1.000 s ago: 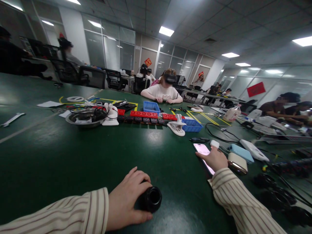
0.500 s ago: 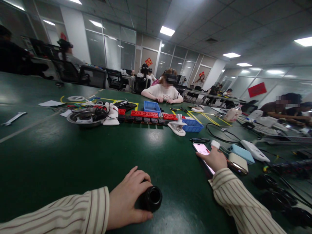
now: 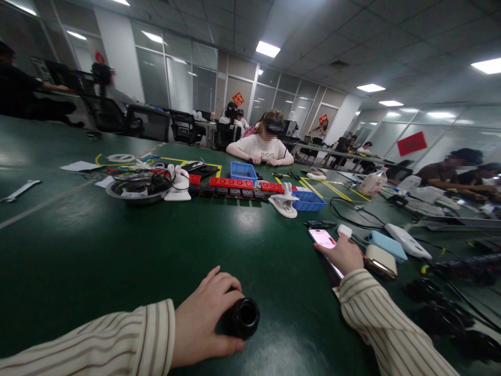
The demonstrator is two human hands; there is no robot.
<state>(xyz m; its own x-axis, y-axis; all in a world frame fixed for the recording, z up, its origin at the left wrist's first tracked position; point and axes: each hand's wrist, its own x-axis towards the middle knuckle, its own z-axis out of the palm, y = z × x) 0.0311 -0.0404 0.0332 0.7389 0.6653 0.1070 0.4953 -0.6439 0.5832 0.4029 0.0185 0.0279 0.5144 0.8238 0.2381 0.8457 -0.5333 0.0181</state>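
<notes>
My left hand lies near the front edge of the green table, its fingers and thumb wrapped round a short black cylinder lying on its side with the open end facing me. My right hand rests on a smartphone with a lit pinkish screen, a finger touching the glass; the phone lies flat on the table. Both arms wear striped sleeves.
Right of the phone lie a small white box, a beige case, a blue case, a white device and black cables. Further back stand a metal bowl, red power strips, blue bins and a white clamp. People sit across the table.
</notes>
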